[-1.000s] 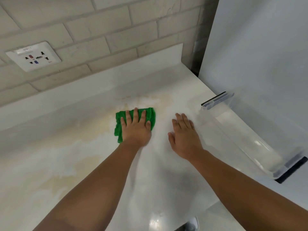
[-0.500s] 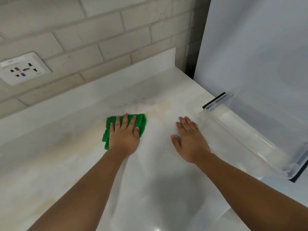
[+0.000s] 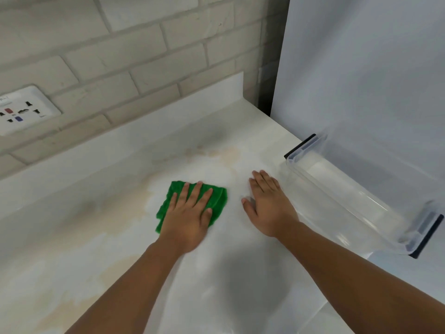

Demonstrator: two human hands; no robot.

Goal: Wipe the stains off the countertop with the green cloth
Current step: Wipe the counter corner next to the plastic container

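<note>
The green cloth [image 3: 218, 200] lies flat on the white countertop [image 3: 240, 273], near its middle. My left hand [image 3: 187, 215] presses down on the cloth with straight, spread fingers and covers most of it. My right hand [image 3: 268, 203] rests flat on the bare countertop just right of the cloth, fingers straight. Pale brown stains [image 3: 125, 208] spread over the surface left of the cloth, and a fainter stained patch [image 3: 226, 153] lies behind it.
A clear plastic bin [image 3: 356, 201] with dark end caps hangs on a white appliance door [image 3: 373, 80] at the right, close to my right hand. A brick wall with a white socket plate [image 3: 21, 112] stands behind a low upstand.
My left hand has slid the cloth back toward me and slightly right, off the stained patch at the rear. My right hand stays flat in the same spot.
</note>
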